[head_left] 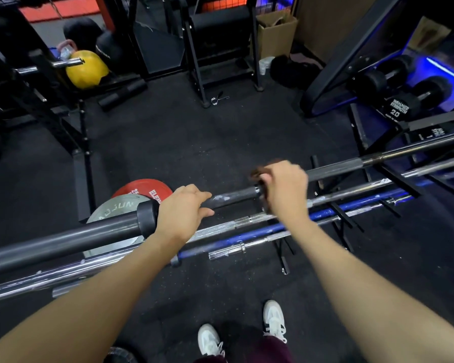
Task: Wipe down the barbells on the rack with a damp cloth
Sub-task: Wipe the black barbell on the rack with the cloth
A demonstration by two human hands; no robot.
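At far right, a black dumbbell (399,107) is showing "HAMMER STRENGTH" in white on its end face, with "20" beneath it; a smaller line under that is too tiny to read. Nearer, just below it, another dark end (427,133) is carrying white lettering that is blurred beyond reading. At near left, the red plate (144,188) is showing "25" and the letters "ELEI", the rest being cut off by a hand. The grey plate (116,208) just beside it is bearing pale raised letters, readable only in part as "…SUN".

Bare shaft (231,199) between both hands — the collar (147,218) blocks leftward travel.
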